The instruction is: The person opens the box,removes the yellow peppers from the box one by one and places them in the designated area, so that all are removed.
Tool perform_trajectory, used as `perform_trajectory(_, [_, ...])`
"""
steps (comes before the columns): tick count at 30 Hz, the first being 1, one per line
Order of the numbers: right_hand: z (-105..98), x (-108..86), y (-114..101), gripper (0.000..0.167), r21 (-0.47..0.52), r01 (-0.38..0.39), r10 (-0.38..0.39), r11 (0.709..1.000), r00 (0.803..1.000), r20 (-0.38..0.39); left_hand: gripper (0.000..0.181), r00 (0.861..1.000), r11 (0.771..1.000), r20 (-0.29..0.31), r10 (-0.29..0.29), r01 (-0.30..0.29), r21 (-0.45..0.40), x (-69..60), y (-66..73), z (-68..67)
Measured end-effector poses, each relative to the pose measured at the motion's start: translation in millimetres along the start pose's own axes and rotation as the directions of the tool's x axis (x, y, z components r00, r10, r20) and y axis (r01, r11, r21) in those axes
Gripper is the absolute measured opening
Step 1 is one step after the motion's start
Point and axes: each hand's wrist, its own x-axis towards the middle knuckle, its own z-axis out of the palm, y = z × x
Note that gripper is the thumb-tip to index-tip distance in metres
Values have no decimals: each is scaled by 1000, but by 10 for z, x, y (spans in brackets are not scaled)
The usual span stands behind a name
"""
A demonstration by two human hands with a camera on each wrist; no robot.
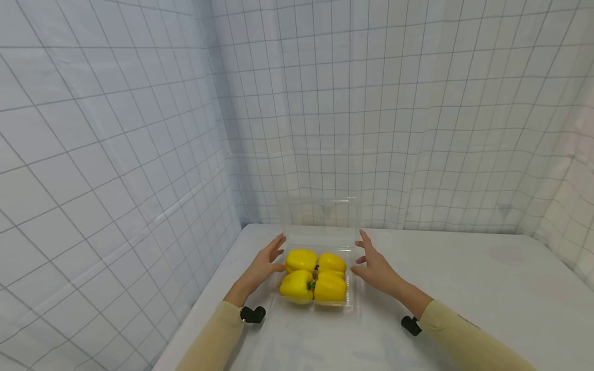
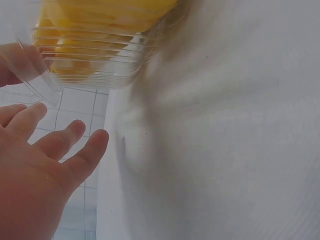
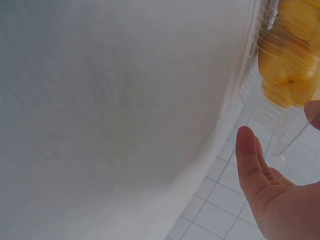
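Spread left hand (image 1: 261, 269) and right hand (image 1: 379, 269) flank a clear container (image 1: 350, 289) of four yellow peppers (image 1: 330, 288), far lid (image 1: 321, 212) raised.

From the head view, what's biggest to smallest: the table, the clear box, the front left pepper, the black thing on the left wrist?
1. Table
2. Clear box
3. Front left pepper
4. Black thing

Head: forward, down, farther back
Left wrist: close, shared container (image 2: 120, 65) upper left
Right wrist: close, same container upper right
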Motion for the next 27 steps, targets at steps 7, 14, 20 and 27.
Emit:
perform_trajectory(7, [11, 39, 25, 98, -6, -8, 8, 1000, 1000, -5, 92, 999, 999, 18, -33, 34, -38, 32, -8, -11])
perform_trajectory(14, [40, 72, 55, 98, 1, -23, 23, 1000, 1000, -16, 90, 999, 996, 34, -38, 41, -84, 45, -63, -18])
perform_trajectory(20, [56, 85, 79, 99, 22, -38, 38, 999, 999, -25, 89, 998, 993, 41, -42, 46, -113, 56, -106, -18])
perform_trajectory(27, [65, 79, 74, 97, 44, -55, 56, 998, 998, -22, 90, 998, 990, 35, -57, 61, -124, 69, -136, -23])
